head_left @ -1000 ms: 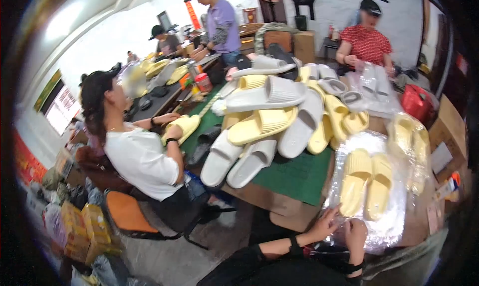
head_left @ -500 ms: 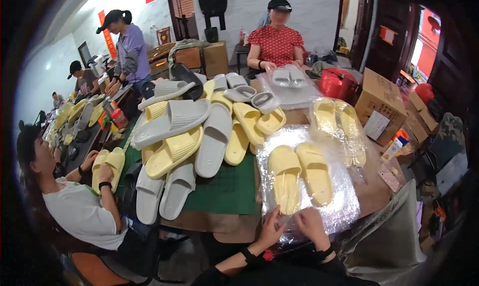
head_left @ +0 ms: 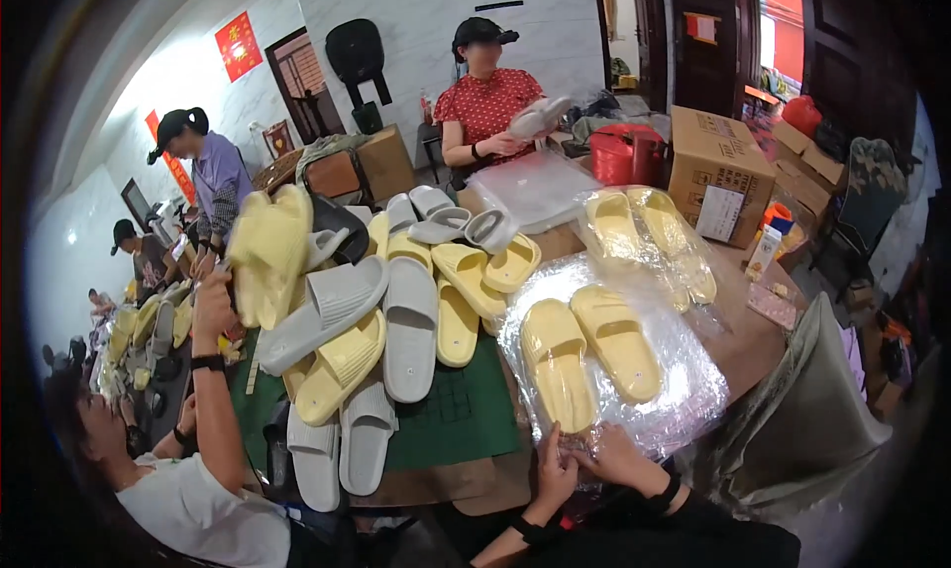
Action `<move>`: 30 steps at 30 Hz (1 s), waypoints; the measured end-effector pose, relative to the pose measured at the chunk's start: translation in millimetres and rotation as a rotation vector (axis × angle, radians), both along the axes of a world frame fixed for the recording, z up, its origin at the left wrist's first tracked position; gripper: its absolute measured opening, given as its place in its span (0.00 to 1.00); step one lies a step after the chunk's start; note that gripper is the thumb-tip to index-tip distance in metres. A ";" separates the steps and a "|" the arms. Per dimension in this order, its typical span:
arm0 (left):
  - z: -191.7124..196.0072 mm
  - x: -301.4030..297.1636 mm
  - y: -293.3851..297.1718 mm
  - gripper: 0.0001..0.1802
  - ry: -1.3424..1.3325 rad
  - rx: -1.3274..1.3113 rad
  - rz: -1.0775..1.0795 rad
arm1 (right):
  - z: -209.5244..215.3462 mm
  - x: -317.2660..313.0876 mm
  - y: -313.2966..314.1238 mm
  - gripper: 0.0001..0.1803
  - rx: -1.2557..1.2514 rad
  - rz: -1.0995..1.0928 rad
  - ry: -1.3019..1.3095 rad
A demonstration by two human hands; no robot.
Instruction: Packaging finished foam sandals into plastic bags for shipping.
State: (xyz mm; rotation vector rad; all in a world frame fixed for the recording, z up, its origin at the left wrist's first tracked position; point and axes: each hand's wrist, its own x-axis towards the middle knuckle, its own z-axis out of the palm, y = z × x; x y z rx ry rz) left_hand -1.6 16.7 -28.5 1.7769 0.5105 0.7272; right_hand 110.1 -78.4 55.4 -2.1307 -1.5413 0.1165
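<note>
A pair of yellow slippers, the left slipper (head_left: 560, 365) and the right slipper (head_left: 616, 345), lies soles down in a clear plastic bag (head_left: 649, 419) in front of me. The film clings in wrinkles over the left slipper. At the bag's near edge, just below that slipper's heel, my left hand (head_left: 557, 477) pinches the plastic. My right hand (head_left: 619, 461) is close beside it, fingers bent onto the same edge. Its fingertips are partly hidden. More shiny clear bags seem to lie flat underneath.
Left of the bag, grey and yellow slippers (head_left: 410, 320) pile up on a green mat (head_left: 466, 429). Behind stand a bagged yellow pair (head_left: 659, 233), a stack of clear bags (head_left: 535, 187) and a cardboard box (head_left: 718, 172). Co-workers sit across and at left; a chair (head_left: 812, 400) stands at right.
My view has swung, and my hands have come closer together at the bag's edge. The left co-worker has raised a yellow pair over the pile; the one opposite has lifted a grey pair.
</note>
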 end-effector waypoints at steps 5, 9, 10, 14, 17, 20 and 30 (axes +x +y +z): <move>-21.8 -1.9 -4.1 0.36 -0.213 -0.428 -0.101 | 65.4 0.1 -26.3 0.20 -0.498 0.287 0.396; -5.4 4.5 -1.8 0.30 -0.150 -0.157 0.006 | 99.2 8.4 -42.4 0.17 -0.188 0.491 0.812; -2.9 0.5 -1.7 0.30 -0.146 -0.152 0.001 | 101.7 9.1 -44.0 0.17 -0.181 0.490 0.815; -7.4 -8.0 2.1 0.33 -0.079 -0.172 -0.112 | 109.5 3.2 -42.8 0.09 0.238 -0.086 1.004; 7.6 -5.9 -2.4 0.29 -0.107 -0.223 -0.099 | 110.3 2.5 -35.7 0.16 0.417 -0.032 0.291; 24.3 -7.9 -3.2 0.27 -0.114 -0.257 -0.072 | 105.3 -3.3 -23.5 0.20 0.204 -0.091 -0.137; 36.5 -8.4 -0.8 0.32 -0.175 -0.543 -0.186 | 46.5 -3.5 -30.5 0.42 0.071 0.030 -0.060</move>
